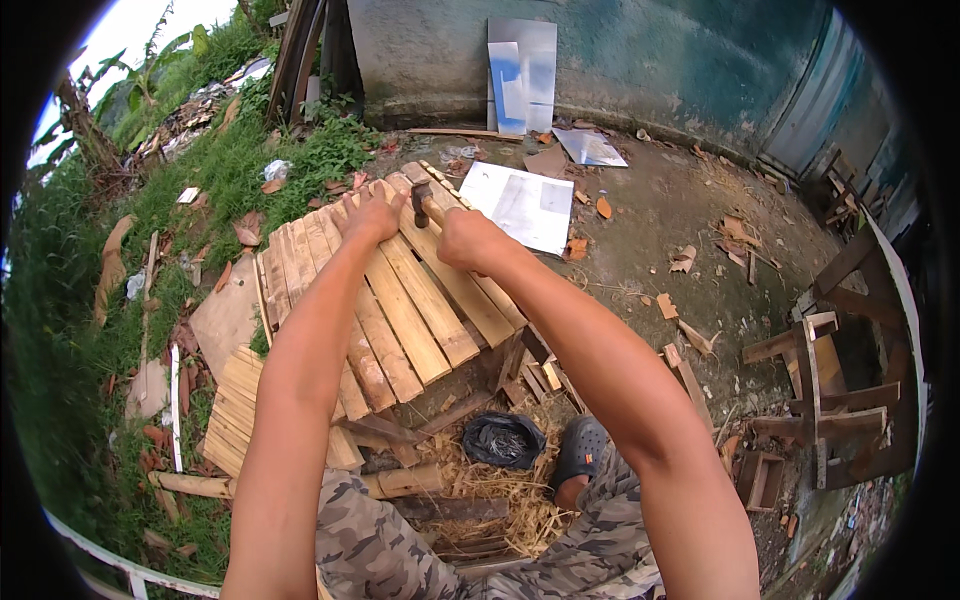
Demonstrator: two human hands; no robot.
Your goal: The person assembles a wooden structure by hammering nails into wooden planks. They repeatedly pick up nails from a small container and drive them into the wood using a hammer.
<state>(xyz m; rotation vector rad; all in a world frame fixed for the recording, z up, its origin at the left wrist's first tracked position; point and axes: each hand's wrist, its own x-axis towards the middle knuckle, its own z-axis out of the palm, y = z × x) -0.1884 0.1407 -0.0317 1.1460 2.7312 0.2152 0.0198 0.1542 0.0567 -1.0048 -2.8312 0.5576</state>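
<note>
Slats (430,300) of pale wood lie side by side toward ten o'clock from the centre, partly hidden by the left forearm; what supports them is mostly out of sight beneath. They are yellowish to brown, some darker along their length, with uneven ends and narrow dark gaps between.

The left hand (375,215) rests on them toward ten o'clock, near their far end; its fingertips are hard to make out, so I cannot tell whether they pinch anything. The right hand (470,240), at twelve, is clenched around the handle of a hammer (422,203), covering much of the wood; the dark head is just beside the left hand, above the slats.

At six o'clock a black-lined container (503,440) holds thin metallic pieces too small to tell apart. It sits among straw-like shavings (530,500), just beside a grey clog (580,450) at five. Toward one lies a white sheet (517,208). Wooden frames (815,385) crowd three to four o'clock, dim at the rim; grass (225,180) fills ten.
</note>
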